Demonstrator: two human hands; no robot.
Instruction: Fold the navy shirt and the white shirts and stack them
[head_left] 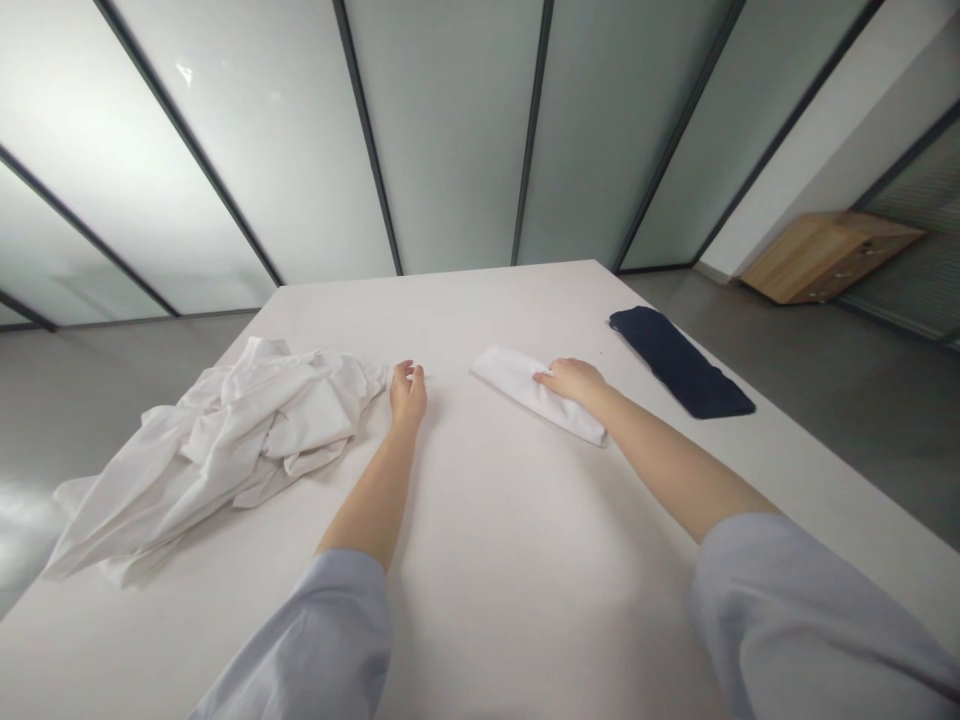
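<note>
A flat, folded white cloth (517, 380) lies slantwise near the middle of the table. My right hand (576, 382) grips its near long side, thumb and fingers closed on the fabric. To the left, my left hand (408, 392) is held just above the tabletop with loosely bent fingers, a little apart, and nothing in it. Right beside that hand is the edge of a large crumpled heap of white fabric (247, 430), perhaps a garment; its kind is hidden by the folds. A dark navy folded cloth (679, 362) rests flat near the table's right edge.
The white table (525, 600) runs away from me and narrows toward its far edge. Part of the fabric heap reaches the left edge. Frosted glass panels (457, 130) stand behind, and a wooden cabinet (817, 255) is on the floor at the far right.
</note>
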